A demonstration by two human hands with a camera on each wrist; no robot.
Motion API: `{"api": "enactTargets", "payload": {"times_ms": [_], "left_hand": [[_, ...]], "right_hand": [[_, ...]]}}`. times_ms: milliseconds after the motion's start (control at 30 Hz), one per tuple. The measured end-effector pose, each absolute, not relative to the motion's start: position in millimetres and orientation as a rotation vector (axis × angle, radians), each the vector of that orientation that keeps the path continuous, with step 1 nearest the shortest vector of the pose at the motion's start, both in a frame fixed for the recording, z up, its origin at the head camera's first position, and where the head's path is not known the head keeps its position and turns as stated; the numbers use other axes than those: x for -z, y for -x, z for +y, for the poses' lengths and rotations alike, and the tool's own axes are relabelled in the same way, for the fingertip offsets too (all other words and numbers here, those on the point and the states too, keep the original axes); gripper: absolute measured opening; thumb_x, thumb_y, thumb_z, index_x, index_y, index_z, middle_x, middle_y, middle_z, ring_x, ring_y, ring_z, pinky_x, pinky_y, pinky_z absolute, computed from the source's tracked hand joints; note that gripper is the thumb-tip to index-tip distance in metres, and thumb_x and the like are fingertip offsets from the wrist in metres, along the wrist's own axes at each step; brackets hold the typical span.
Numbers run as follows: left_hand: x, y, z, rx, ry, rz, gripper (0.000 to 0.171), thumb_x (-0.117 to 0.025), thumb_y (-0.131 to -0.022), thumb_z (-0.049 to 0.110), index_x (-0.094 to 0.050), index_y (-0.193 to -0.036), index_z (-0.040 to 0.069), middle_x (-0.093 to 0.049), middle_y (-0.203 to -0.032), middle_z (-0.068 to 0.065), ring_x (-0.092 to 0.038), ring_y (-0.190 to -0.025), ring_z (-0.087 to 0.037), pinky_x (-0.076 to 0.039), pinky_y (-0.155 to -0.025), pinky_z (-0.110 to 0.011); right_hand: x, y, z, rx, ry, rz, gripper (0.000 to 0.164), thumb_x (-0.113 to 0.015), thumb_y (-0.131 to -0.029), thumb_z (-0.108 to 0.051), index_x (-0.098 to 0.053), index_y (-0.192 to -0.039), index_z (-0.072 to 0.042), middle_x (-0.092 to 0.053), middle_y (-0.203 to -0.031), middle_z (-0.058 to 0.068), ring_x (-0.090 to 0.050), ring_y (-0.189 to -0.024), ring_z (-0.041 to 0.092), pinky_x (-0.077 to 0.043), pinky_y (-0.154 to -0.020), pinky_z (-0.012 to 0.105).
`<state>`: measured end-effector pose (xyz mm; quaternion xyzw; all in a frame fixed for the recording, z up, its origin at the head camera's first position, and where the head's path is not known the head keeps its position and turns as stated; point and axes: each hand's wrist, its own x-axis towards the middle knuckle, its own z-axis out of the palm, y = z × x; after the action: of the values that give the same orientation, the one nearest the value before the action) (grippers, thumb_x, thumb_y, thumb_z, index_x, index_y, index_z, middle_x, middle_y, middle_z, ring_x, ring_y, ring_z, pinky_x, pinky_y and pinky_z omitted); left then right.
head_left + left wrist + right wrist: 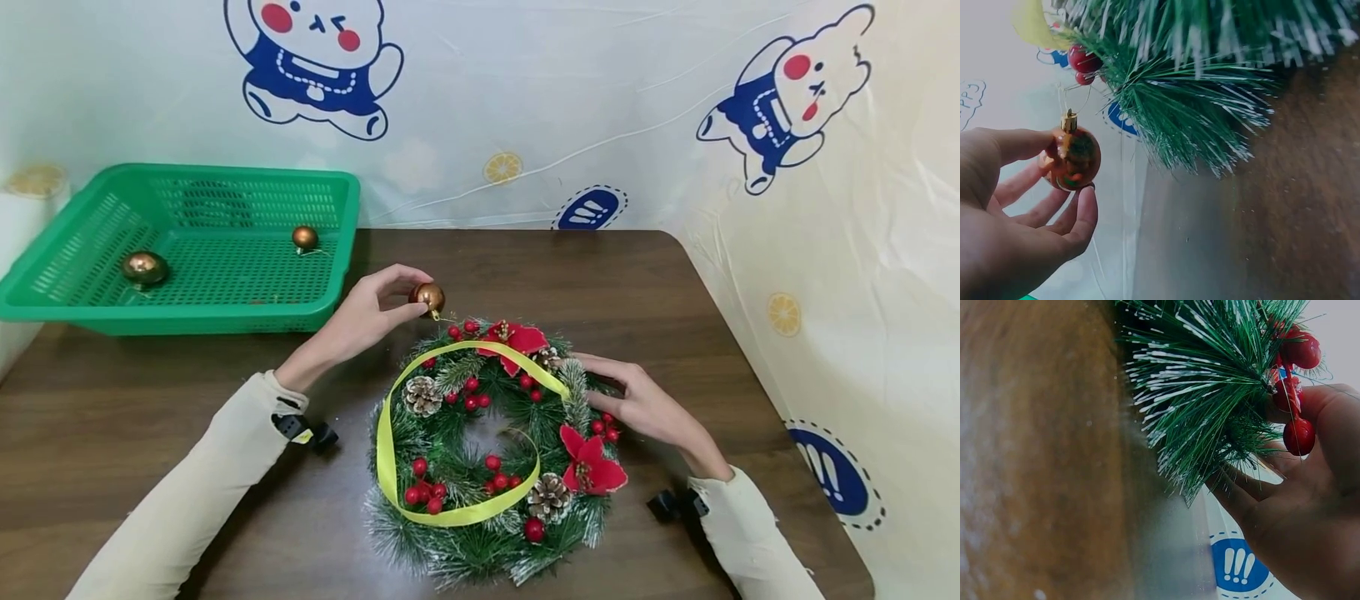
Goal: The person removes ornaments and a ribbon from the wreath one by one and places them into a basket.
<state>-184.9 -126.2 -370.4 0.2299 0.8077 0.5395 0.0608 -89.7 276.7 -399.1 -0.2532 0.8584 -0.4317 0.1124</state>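
Observation:
A green Christmas wreath (480, 550) with frosted tips lies on the table, trimmed with red berries (429, 492), pine cones (423, 395) and red poinsettia flowers (591, 463). Loosely looped over it runs a yellow ribbon (386, 450). At the wreath's far left edge, my left hand (367, 312) pinches a shiny copper bauble (1075, 156) between thumb and fingers. The bauble's gold cap and thin hanging loop point toward the greenery. On the opposite side, my right hand (648, 404) grips the wreath's right edge, its fingertips hidden among the needles beside red berries (1299, 436).
Back left on the brown wooden table (600, 275) stands a green plastic basket (225, 315). Inside it are a larger copper bauble (145, 268) and a smaller one (304, 237). A pale printed sheet (465, 100) hangs behind and along the right.

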Motion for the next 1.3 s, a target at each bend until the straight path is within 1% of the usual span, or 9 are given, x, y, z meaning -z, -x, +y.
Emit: {"api": "enactTargets", "payload": {"times_ms": [167, 367, 567, 833, 1033, 1300], "left_hand": [[369.2, 177.6, -129.7, -1.653, -0.723, 2.455, 0.034, -0.068, -0.096, 0.015, -0.06, -0.128, 0.012, -0.06, -0.127, -0.005, -0.06, -0.117, -0.023, -0.054, -0.086, -0.033], [366.9, 172.0, -136.1, -1.607, -0.694, 2.461, 0.033, -0.07, -0.095, 0.013, -0.061, -0.127, 0.012, -0.062, -0.123, -0.005, -0.061, -0.114, -0.022, -0.054, -0.087, -0.036], [362.6, 171.4, -139.7, -1.606, -0.701, 2.434, 0.034, -0.071, -0.093, 0.011, -0.062, -0.126, 0.011, -0.064, -0.12, -0.007, -0.063, -0.112, -0.023, -0.055, -0.086, -0.029], [359.7, 168.8, -137.0, -1.641, -0.736, 2.406, 0.034, -0.071, -0.093, 0.012, -0.062, -0.126, 0.01, -0.064, -0.121, -0.007, -0.062, -0.113, -0.023, -0.055, -0.086, -0.031], [359.8, 166.1, -133.4, -1.683, -0.754, 2.409, 0.034, -0.071, -0.094, 0.013, -0.062, -0.126, 0.01, -0.062, -0.122, -0.006, -0.061, -0.114, -0.025, -0.055, -0.085, -0.028], [354.2, 164.3, -135.4, -1.721, -0.767, 2.429, 0.035, -0.07, -0.094, 0.014, -0.061, -0.128, 0.01, -0.061, -0.126, -0.006, -0.061, -0.117, -0.023, -0.054, -0.084, -0.023]], "right_hand": [[399.1, 90.1, 276.4, 1.264, 0.742, 2.523, 0.052, -0.064, -0.097, -0.01, -0.052, -0.146, -0.018, -0.049, -0.15, 0.005, -0.043, -0.139, 0.028, -0.038, -0.108, 0.058], [399.1, 89.1, 276.2, 1.262, 0.737, 2.524, 0.052, -0.064, -0.097, -0.01, -0.051, -0.147, -0.019, -0.048, -0.15, 0.005, -0.043, -0.14, 0.029, -0.038, -0.108, 0.059], [398.6, 88.1, 276.7, 1.268, 0.733, 2.527, 0.052, -0.064, -0.096, -0.01, -0.052, -0.146, -0.021, -0.049, -0.15, 0.003, -0.043, -0.139, 0.027, -0.039, -0.108, 0.058], [398.6, 89.6, 276.8, 1.267, 0.737, 2.531, 0.053, -0.064, -0.096, -0.009, -0.052, -0.146, -0.02, -0.049, -0.15, 0.004, -0.044, -0.139, 0.027, -0.038, -0.108, 0.058], [397.5, 88.9, 275.6, 1.264, 0.721, 2.527, 0.053, -0.064, -0.096, -0.009, -0.051, -0.147, -0.019, -0.049, -0.15, 0.004, -0.043, -0.139, 0.028, -0.037, -0.108, 0.059], [398.6, 89.0, 275.2, 1.26, 0.712, 2.528, 0.053, -0.064, -0.096, -0.009, -0.051, -0.147, -0.019, -0.049, -0.149, 0.005, -0.043, -0.139, 0.029, -0.037, -0.108, 0.059]]}}
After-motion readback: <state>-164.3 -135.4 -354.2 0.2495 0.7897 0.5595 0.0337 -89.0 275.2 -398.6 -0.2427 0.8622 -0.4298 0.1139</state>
